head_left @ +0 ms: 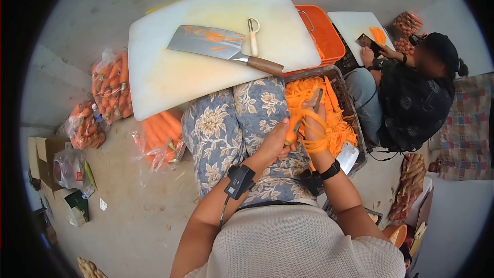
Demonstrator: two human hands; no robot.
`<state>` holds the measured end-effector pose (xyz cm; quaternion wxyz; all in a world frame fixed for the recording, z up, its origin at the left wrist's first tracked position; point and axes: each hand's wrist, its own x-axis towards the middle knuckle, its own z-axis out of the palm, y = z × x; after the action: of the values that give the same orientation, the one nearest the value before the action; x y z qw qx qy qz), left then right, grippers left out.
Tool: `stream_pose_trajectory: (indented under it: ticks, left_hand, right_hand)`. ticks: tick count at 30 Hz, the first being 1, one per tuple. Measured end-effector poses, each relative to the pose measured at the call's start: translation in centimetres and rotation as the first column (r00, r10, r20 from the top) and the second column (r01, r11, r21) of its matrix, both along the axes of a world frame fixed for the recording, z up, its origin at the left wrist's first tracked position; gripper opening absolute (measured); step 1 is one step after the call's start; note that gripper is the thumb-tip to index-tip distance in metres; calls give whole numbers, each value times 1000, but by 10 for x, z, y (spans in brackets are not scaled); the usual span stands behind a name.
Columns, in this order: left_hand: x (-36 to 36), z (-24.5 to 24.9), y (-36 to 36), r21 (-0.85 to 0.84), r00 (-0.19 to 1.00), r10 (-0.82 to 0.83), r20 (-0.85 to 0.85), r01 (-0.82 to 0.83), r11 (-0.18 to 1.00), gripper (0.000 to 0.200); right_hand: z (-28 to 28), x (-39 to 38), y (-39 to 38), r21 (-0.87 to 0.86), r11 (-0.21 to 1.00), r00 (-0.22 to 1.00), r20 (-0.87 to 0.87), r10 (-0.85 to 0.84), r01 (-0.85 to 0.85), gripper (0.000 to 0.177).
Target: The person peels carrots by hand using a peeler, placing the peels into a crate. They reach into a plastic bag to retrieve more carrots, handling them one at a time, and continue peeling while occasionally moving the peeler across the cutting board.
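Note:
My left hand point(276, 139) is closed round the thick end of an orange carrot point(291, 133) above my lap. My right hand point(315, 119) grips a peeler point(315, 100), whose metal prongs point up past the fingers. Long orange peel strips point(315, 144) drape over my right hand and wrist. Just beyond is a dark crate point(358, 133) full of orange shreds. On the white board point(154, 67) over my knees lie a cleaver point(213, 44) with orange scraps on its blade and a second peeler point(252, 38) with a pale handle.
Bags of carrots point(110, 90) stand on the floor at the left, with one more beside my knees. An orange bin point(329, 36) sits behind the crate. At the right, a co-worker point(417, 98) holds a dark blade over another white board point(355, 23). A metal blade point(347, 158) rests on the crate.

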<state>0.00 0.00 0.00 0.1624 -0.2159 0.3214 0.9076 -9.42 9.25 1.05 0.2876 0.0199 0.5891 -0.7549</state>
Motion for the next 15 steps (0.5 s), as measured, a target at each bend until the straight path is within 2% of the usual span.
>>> stream_pose_trajectory:
  ticks: [1,2,3,5,6,8,12,15]
  left_hand:
    - [0,2,-1,10,999,16,39,-16,1000,41]
    - [0,2,-2,19,996,34,79,-35,999,38]
    - [-4,3,18,81,997,31,71,-37,996,38]
    - [-3,-2,16,39,995,23,99,-27,999,41]
    - [-4,-3,13,37,995,26,98,-30,999,41]
    - [-5,-4,9,29,990,19,140,-23,999,38]
    - [-5,-5,3,11,990,13,141,-14,1000,31]
    - [-1,-4,1,-26,998,-1,58,2,1000,31]
  right_hand:
    - [-3,10,-7,208,975,974,-225,-28,76,25]
    - [-5,15,-11,384,903,899,-439,-4,192,25]
    - [-4,11,8,437,878,894,-447,25,194,25]
    - [-25,9,5,495,765,613,-772,170,412,17]
    - [-22,8,1,493,767,612,-773,169,410,17]
    - [-14,9,-3,509,819,768,-625,139,266,28]
    - [-26,-2,-7,504,827,783,-607,134,250,27]
    - [-41,-27,-3,561,784,857,-509,75,264,27]
